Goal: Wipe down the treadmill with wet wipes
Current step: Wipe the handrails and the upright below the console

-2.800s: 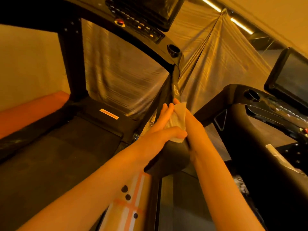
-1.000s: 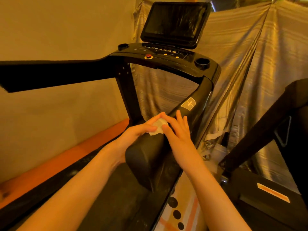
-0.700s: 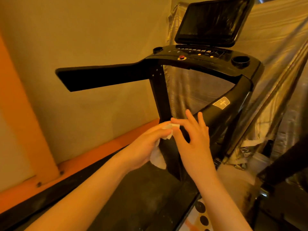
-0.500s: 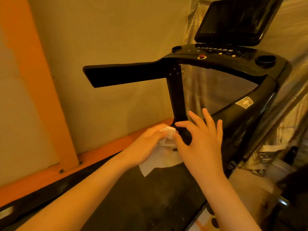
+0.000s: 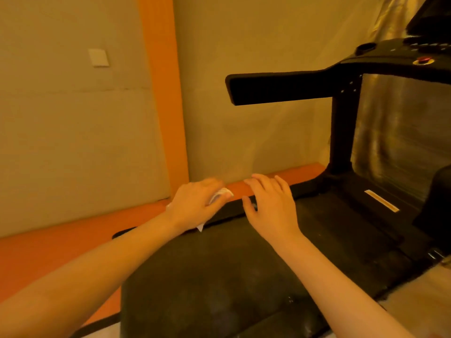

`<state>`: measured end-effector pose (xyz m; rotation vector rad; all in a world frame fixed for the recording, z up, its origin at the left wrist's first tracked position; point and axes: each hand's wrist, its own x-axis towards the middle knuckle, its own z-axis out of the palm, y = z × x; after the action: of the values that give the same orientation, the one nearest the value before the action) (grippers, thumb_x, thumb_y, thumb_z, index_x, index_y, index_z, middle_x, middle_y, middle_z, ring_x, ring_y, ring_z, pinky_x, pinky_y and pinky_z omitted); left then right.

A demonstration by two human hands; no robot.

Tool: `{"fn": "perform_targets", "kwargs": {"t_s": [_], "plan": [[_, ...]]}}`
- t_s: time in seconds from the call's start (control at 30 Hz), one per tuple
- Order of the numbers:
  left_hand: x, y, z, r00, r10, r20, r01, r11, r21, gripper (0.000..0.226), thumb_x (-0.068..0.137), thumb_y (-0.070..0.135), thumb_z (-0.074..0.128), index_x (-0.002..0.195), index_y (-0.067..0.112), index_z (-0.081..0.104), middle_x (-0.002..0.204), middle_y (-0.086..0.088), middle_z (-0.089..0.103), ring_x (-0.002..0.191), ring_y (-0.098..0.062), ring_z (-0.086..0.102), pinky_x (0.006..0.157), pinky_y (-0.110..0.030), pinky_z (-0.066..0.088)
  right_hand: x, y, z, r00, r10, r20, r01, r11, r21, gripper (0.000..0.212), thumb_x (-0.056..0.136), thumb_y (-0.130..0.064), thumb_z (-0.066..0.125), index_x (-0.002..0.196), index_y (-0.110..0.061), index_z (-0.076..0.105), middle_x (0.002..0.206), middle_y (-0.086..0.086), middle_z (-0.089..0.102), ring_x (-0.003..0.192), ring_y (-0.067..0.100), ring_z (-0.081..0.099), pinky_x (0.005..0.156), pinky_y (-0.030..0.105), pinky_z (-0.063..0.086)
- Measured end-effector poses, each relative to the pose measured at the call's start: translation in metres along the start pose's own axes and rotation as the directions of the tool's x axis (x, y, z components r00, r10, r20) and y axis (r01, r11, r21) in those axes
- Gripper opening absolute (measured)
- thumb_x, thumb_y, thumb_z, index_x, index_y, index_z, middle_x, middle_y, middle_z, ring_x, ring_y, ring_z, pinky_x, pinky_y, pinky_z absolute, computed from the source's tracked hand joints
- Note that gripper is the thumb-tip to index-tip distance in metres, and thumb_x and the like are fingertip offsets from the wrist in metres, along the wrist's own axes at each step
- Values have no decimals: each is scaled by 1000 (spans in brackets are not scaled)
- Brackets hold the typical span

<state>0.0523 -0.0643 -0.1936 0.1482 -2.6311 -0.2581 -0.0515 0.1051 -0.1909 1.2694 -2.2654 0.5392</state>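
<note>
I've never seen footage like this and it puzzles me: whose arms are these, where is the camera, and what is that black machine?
The camera is worn on a person's head, looking forward and down, so both bare arms are the wearer's own. The black machine is a treadmill: its dark belt lies below, a handrail juts out above, and a red button sits on the console at upper right. The left hand grips a white wet wipe near the belt's far edge; the right hand is open and holds nothing.
</note>
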Motion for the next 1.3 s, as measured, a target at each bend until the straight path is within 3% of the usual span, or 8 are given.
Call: {"fn": "perform_targets", "kwargs": {"t_s": [0.1,0.2,0.37,0.5,0.63,0.93,1.1,1.3], "plan": [[-39,-46,-5,1000,15,-13,-12,982,188,52,95,58,29,96,21,66,86,2,65,68,-22,65,47,-30,39,3,-35,34,994,-86,66,87,996,-17,32,83,-27,67,113,-16,65,115,5,65,103,26,63,100,47,43],[-67,-76,-12,999,-41,18,34,956,293,52,94,59,28,99,22,65,88,1,65,69,-24,66,49,-25,32,3,-62,59,978,-166,129,167,986,-1,31,81,-26,68,110,-15,65,107,6,65,97,28,63,94,45,47],[-102,-96,-21,967,-253,0,238,908,344,65,88,66,17,106,24,63,98,0,66,81,-27,66,54,-31,40,8,-92,84,951,-229,210,219,973,68,28,84,-28,66,111,-18,64,106,3,66,96,25,63,89,41,47],[-138,-103,-23,903,-426,-52,415,836,358,67,83,65,17,98,21,65,92,-3,69,81,-29,67,57,-33,45,9,-118,106,890,-285,356,250,958,144,36,98,-30,49,132,-20,50,131,2,55,121,22,50,102,36,37],[-178,-115,-27,784,-616,-79,591,701,399,82,74,69,2,109,25,61,99,-3,69,88,-28,65,63,-32,42,8,-151,124,858,-305,413,237,949,207,38,101,-30,43,137,-20,45,137,1,50,128,20,44,103,34,35],[-227,-152,-66,755,-654,-54,594,646,479,88,71,74,-3,118,28,56,109,-1,67,95,-25,64,70,-32,47,17,-223,145,811,-366,456,289,929,231,43,101,-37,42,140,-20,42,139,3,49,129,21,45,104,37,38],[-258,-197,-90,744,-668,10,570,642,512,52,96,63,29,122,27,55,115,0,65,99,-22,62,69,-30,42,22,-286,161,812,-358,461,297,933,202,43,101,-43,37,136,-19,47,136,3,52,126,21,46,100,36,40],[-327,-289,-148,746,-660,91,517,659,547,45,97,61,34,116,26,56,113,1,64,101,-23,62,66,-31,39,27,-414,189,838,-314,446,268,949,166,43,100,-45,36,132,-18,49,133,3,53,124,23,46,97,36,37]]}}
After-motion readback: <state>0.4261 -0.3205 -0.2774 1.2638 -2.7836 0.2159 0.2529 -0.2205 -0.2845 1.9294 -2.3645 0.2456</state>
